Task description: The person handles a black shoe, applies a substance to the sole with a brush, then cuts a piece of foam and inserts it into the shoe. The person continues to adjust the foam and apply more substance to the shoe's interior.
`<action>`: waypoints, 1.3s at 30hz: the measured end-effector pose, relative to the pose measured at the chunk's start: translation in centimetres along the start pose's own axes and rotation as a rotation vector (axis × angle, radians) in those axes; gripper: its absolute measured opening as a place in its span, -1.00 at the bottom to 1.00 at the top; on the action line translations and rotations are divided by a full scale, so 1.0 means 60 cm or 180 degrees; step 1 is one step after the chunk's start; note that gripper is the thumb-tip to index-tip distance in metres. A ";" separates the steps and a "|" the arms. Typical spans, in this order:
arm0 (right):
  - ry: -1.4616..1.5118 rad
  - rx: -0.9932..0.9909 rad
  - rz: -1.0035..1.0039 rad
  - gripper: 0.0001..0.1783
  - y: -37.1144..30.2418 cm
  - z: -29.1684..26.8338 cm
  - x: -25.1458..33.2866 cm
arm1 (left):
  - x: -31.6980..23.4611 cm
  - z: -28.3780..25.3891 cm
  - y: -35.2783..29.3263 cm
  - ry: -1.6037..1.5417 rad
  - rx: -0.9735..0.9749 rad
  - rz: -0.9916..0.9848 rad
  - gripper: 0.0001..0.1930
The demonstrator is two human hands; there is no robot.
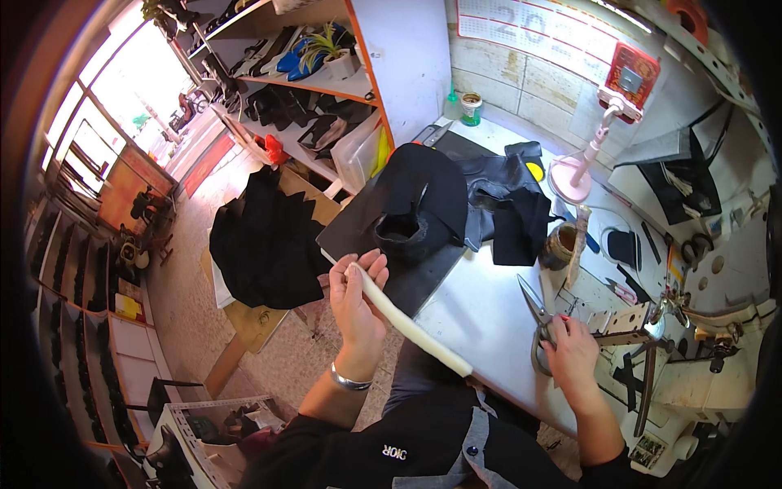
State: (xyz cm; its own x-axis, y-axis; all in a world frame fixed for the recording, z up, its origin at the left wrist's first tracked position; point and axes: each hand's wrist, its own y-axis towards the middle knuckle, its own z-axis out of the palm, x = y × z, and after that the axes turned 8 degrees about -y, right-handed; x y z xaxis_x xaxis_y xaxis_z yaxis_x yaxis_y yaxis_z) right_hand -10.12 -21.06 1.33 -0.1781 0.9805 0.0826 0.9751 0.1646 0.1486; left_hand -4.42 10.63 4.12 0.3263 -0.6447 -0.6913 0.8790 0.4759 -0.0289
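Observation:
Between the thumb and fingers of my left hand [356,306] is one end of a long, pale cream strip [411,328], which looks like foam. Its other end reaches down to the front edge of the white table [481,297]. My right hand [573,352] is closed on the handles of a pair of scissors [538,314] at the table's right part. Their blades point away from me, slightly apart. Beyond my left hand, a dark pot [401,235] and a black sheet of material [423,179] lie on a dark board [358,232].
Black leather pieces [509,200] lie mid-table. A brown jar [559,247] with a brush stands near the scissors, behind it a pink phone stand [574,175]. A sewing machine [709,375] takes up the right side. Black cloth [265,244] lies to the left, below shoe shelves [301,81].

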 end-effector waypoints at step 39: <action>0.2463 -0.0771 -0.0585 -0.70 0.097 0.016 0.225 | 0.113 -0.028 0.059 -0.0511 -0.0703 -0.1612 -0.81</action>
State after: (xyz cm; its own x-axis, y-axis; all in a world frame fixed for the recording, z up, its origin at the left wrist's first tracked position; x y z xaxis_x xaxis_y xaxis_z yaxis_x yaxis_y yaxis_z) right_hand -6.70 -6.77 2.38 -0.4586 0.5751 0.6775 0.8819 0.2007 0.4266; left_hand 0.28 8.97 -1.89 -0.0527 -0.8993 -0.4342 0.8516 0.1866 -0.4898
